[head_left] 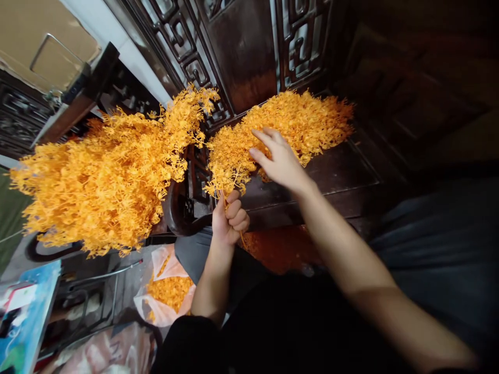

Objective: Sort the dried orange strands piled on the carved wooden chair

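My left hand (231,217) is closed in a fist around the thin orange stems of an artificial flower spray (228,179), whose frilly tips stand up above the thumb. My right hand (278,158) has its fingers stretched out and apart, over the near side of a long orange pile of artificial flowers (304,122). Whether its fingertips touch the pile I cannot tell. That pile lies along a dark wooden bench seat (343,169). To the left, a larger bushy heap of the same orange flowers (105,182) rests over the bench's curved armrest (177,208).
Carved dark lattice panels (241,47) rise behind the bench. Low on the left stands an open plastic bag (171,291) with orange pieces inside, near another clear bag (113,353). A blue board (35,311) and a cardboard box (42,36) are at the left edge.
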`<state>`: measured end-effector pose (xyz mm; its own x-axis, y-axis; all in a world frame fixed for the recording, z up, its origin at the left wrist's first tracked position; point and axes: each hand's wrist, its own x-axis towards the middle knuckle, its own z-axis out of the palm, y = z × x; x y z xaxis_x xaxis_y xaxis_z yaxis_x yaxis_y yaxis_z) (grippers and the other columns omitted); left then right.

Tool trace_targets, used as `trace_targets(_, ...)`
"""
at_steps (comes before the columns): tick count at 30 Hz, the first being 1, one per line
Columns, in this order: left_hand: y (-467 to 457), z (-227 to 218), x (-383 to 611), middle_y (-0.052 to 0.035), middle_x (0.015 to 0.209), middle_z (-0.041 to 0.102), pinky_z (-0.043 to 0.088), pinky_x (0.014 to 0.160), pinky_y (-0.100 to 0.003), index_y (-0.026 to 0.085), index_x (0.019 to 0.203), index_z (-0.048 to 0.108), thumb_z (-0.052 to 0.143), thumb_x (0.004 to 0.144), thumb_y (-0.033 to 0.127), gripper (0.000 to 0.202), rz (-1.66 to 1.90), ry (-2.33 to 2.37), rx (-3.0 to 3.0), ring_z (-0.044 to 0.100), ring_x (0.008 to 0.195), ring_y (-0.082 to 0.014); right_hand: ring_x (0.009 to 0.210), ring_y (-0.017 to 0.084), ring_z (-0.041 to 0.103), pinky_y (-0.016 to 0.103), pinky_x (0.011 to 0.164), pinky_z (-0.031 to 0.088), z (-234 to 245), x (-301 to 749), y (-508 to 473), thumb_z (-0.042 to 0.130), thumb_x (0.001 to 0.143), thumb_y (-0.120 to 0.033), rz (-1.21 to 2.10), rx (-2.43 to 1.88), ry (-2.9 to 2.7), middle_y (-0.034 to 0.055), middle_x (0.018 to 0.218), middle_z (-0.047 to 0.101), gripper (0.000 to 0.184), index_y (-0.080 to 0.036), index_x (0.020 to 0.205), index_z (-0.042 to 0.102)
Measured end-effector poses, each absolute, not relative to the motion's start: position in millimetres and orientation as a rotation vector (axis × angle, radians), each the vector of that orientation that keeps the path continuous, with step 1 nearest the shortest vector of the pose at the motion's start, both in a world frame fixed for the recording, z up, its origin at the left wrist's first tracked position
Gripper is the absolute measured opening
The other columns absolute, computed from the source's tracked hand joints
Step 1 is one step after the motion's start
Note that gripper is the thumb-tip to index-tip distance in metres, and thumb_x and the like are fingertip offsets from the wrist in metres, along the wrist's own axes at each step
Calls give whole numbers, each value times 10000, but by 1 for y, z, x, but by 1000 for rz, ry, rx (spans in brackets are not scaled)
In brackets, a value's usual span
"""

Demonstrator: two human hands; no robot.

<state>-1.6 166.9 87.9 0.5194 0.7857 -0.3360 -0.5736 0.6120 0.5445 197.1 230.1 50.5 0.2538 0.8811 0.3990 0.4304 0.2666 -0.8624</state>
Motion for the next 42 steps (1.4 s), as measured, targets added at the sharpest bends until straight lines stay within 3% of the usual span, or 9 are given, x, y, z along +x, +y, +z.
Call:
trace_targets(3,165,89,3,130,531,33,-12,332,-141,245,787,327,368,1076,499,387,888,623,395,-131,465,-70,764,206,658,362,790,541,53,150,186,490,1001,-634,808,-1257,-1171,51,804,695,527,-201,1242,668)
trace_targets(6,165,89,0,126,538,30,-8,338,-144,243,786,335,345,1082,497,390,879,642,400,-121,466,-74,544,129,531,270,541,437,39,135,180,610,937,-634,1075,-1075,-1142,0,621,606,454,-197,842,689)
trace_targets(9,166,89,-8,123,538,49,0,353,-151,237,776,342,305,1093,473,397,820,616,401,-99,464,-75,417,87,385,242,421,316,14,165,213,699,848,-681,1091,-1018,-814,-37,535,516,493,-195,778,677)
trace_targets(11,167,89,-13,121,537,65,14,361,-156,234,771,352,276,1096,470,409,764,588,410,-81,459,-75,451,106,461,262,478,423,4,197,242,694,842,-696,911,-1125,-692,-11,586,580,511,-186,831,717)
trace_targets(13,168,88,-17,119,537,77,37,364,-159,232,771,368,271,1093,483,420,699,563,428,-69,457,-76,755,208,692,375,777,580,7,224,261,769,820,-602,765,-1290,-936,81,856,740,457,-167,958,785)
trace_targets(15,168,87,-19,118,534,84,59,361,-158,232,773,381,297,1083,506,422,638,543,446,-63,454,-75,1204,335,661,514,1106,474,24,235,264,835,785,-499,659,-1360,-1264,144,1259,721,497,-178,1162,789)
trace_targets(18,168,85,-20,118,518,95,64,357,-157,234,774,391,345,1067,532,421,546,530,457,-56,444,-74,1379,325,554,516,1180,421,62,224,249,795,838,-444,757,-1108,-1562,119,1541,551,644,-237,1431,652)
trace_targets(26,167,83,-27,124,500,84,53,344,-155,239,768,387,383,1036,601,450,467,548,455,-56,427,-69,1142,191,691,265,898,559,115,199,243,786,843,-265,1109,-497,-2018,55,1243,751,346,-221,1186,801)
trace_targets(42,175,100,-22,117,566,61,-9,367,-149,213,769,397,408,1086,357,349,646,654,318,-21,423,-57,806,197,720,323,795,547,46,161,273,879,684,-303,926,-778,-1420,31,840,787,103,-231,745,837)
